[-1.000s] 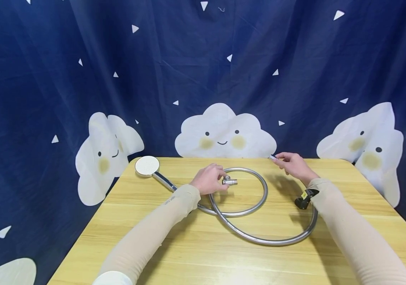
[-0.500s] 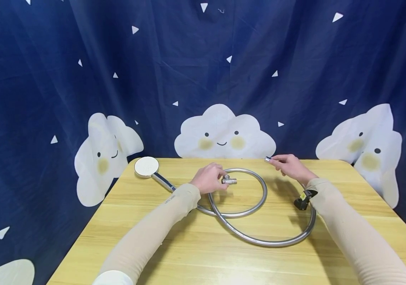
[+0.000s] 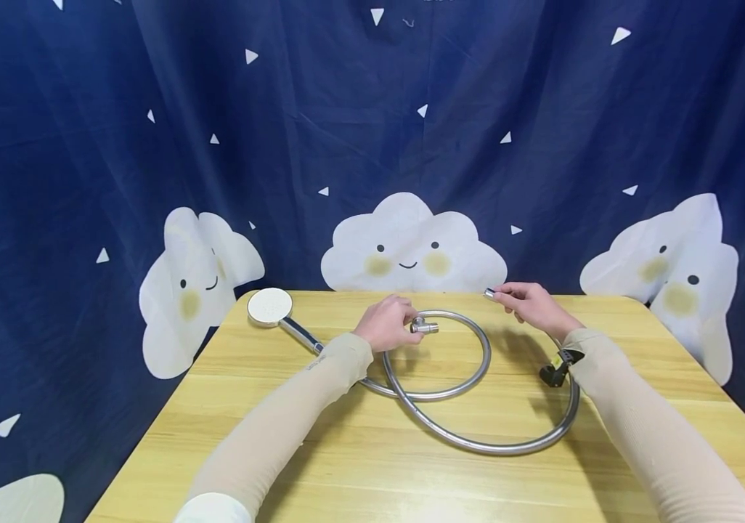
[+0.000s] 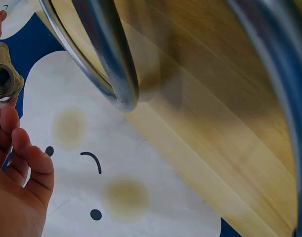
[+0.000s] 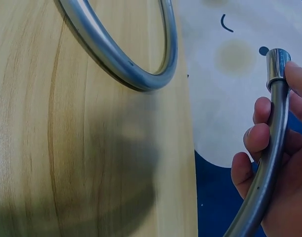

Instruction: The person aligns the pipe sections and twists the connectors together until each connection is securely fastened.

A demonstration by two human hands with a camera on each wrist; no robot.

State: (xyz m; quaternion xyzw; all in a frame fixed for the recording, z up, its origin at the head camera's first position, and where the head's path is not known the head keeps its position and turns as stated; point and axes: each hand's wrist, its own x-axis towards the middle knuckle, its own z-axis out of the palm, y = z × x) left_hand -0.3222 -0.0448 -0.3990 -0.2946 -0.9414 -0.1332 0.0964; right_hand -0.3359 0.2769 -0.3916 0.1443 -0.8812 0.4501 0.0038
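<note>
My left hand (image 3: pixel 383 325) pinches a small T-shaped metal pipe fitting (image 3: pixel 426 328) above the table. In the left wrist view, the threaded mouth of the fitting (image 4: pixel 3 81) faces the camera. Off to the right, my right hand (image 3: pixel 534 306) holds one end of a grey metal shower hose (image 3: pixel 506 447). The chrome end nut (image 5: pixel 278 66) sticks up past the thumb, while the fingers curl about the hose just below it. A gap separates nut and fitting. The hose loops over the table to the handle of a round white-faced shower head (image 3: pixel 270 306), lying at the back left.
The wooden table (image 3: pixel 412 479) ends at a dark blue curtain (image 3: pixel 372 131) printed with white clouds and triangles. Hose loops lie between and in front of both hands. A black wrist camera (image 3: pixel 554 370) hangs from the right wrist beside the hose.
My right hand has brought the hose end slightly to the left. The left hand has lifted a little with the fitting. The shower head has stayed in place.
</note>
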